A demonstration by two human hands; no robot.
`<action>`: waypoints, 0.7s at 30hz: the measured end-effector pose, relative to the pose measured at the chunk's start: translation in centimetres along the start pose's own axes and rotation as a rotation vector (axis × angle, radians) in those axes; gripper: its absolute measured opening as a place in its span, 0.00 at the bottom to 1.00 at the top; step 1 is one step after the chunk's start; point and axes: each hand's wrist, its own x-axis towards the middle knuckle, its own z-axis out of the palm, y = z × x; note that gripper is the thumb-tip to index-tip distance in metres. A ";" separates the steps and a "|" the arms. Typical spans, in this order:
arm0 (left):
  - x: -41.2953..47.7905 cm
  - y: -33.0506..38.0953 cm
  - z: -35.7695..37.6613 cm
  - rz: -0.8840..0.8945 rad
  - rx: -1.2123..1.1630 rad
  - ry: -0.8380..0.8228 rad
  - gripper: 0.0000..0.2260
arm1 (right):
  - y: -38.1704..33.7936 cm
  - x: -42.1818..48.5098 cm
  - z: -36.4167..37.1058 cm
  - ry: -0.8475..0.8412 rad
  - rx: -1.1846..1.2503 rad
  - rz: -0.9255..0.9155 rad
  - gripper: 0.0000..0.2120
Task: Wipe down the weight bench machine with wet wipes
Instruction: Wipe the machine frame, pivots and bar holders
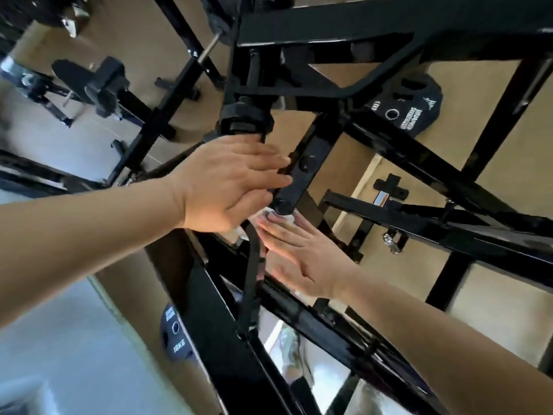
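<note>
The black steel frame of the weight bench machine [398,151] fills the tilted view. A short flat black bar [305,163] with a bolt hangs from a joint in the frame. My left hand [227,184] reaches in from the left, its fingers stretched out flat against that bar's edge and holding nothing. My right hand [302,253] comes in from the lower right. Its fingertips press a white wet wipe [278,217] against the lower end of the bar. Most of the wipe is hidden behind the bar and my fingers.
A black strap [251,283] hangs below my hands across a shiny frame beam [329,327]. Black 10 kg weight plates lie on the tan floor, one plate [175,333] at lower left and a second plate [410,112] at upper right. Other black gym stands [104,85] sit at the upper left.
</note>
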 end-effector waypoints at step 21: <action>0.2 1.8 -0.1 -0.206 0.075 -0.134 0.23 | 2.3 -1.2 3.3 0.032 -0.262 -0.112 0.37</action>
